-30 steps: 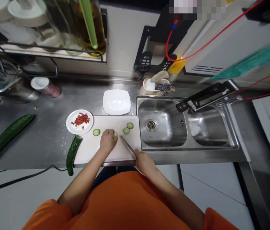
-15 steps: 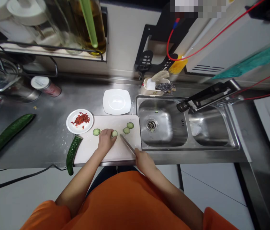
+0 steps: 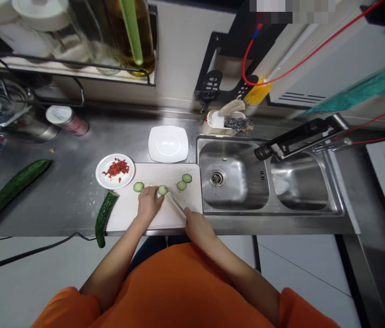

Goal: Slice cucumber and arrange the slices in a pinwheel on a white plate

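Observation:
On the white cutting board, my left hand is closed on a pale green cucumber slice. My right hand grips a knife by its handle, and the blade tip meets the right edge of that slice. One cucumber slice lies left of my left hand. Two more slices lie together toward the board's upper right. A cut length of cucumber rests at the board's left edge, its lower end reaching past the counter front.
A plate of chopped red pieces stands at the board's upper left, a white square plate behind it. The double sink adjoins on the right. A whole cucumber and a lidded canister are on the left counter.
My right hand has brought the knife leftward, so its tip now reaches the slice by my left hand. My left hand stays nearly in place. The view has shifted slightly.

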{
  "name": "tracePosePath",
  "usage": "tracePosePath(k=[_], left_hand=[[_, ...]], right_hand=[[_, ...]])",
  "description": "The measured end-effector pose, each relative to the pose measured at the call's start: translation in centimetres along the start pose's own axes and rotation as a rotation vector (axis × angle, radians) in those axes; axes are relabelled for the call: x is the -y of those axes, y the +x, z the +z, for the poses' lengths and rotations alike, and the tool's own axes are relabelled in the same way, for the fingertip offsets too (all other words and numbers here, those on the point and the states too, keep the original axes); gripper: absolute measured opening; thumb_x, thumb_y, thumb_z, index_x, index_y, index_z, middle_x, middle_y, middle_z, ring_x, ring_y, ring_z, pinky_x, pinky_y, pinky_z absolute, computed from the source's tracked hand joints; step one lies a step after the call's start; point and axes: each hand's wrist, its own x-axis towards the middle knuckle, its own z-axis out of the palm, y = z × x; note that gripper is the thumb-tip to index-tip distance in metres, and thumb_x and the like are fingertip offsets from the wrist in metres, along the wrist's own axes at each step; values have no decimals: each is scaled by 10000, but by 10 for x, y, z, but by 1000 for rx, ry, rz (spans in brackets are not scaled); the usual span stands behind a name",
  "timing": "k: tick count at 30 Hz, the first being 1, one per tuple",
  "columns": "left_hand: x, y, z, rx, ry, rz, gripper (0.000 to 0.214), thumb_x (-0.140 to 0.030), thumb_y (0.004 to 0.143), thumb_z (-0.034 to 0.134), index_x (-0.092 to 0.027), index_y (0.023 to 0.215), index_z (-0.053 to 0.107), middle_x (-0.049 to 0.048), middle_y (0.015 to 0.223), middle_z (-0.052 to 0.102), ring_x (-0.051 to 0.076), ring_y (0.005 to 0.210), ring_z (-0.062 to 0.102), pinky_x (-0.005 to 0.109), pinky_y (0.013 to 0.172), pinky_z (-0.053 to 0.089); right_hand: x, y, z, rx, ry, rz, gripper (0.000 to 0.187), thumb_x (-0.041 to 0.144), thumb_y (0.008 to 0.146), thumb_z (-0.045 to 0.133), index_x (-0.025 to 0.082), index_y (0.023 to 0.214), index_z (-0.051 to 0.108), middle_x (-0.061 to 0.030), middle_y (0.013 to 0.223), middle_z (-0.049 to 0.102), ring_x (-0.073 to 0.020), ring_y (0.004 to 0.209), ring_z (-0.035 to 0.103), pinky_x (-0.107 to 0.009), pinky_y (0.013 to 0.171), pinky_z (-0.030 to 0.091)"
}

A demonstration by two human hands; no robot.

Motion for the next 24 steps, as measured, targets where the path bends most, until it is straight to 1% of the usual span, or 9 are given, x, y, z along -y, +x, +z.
tracePosePath(k=[5, 9, 13, 18, 24], left_hand=[[0, 2, 1, -10, -28, 13, 271, -304, 794, 590, -172, 1024, 644, 105, 952, 667, 268, 948, 589, 400, 894, 438], [0, 2, 1, -14, -46, 6, 265, -289, 788, 593, -183, 1025, 644, 101, 966, 667, 260, 955, 593, 394, 906, 440], [1, 2, 3, -30, -60, 7, 263, -292, 789, 596, -177, 1020, 648, 104, 966, 669, 260, 955, 592, 392, 902, 443], [1, 2, 4, -43, -57, 19, 255, -282, 783, 612, -171, 1009, 651, 93, 929, 675, 257, 917, 593, 390, 876, 451], [2, 3, 4, -55, -56, 31, 251, -283, 778, 625, -167, 998, 655, 96, 926, 674, 255, 909, 590, 385, 859, 454]], right_hand=[[9, 4, 2, -23, -12, -32, 381, 35, 888, 307, 165, 1192, 496, -131, 966, 665, -233, 978, 637, -282, 755, 441], [13, 5, 0, -19, -5, -23, 382, 31, 888, 304, 163, 1189, 499, -134, 970, 665, -230, 984, 638, -280, 763, 443], [14, 6, -1, -5, -11, -7, 375, 31, 888, 311, 168, 1182, 498, -132, 965, 667, -228, 984, 641, -274, 747, 444], [13, 9, 3, -22, 2, -25, 399, 22, 869, 311, 166, 1189, 500, -130, 952, 670, -248, 978, 642, -299, 742, 452], [15, 11, 4, -3, 36, -12, 405, 13, 872, 297, 155, 1186, 510, -137, 989, 669, -240, 1002, 638, -294, 764, 450]])
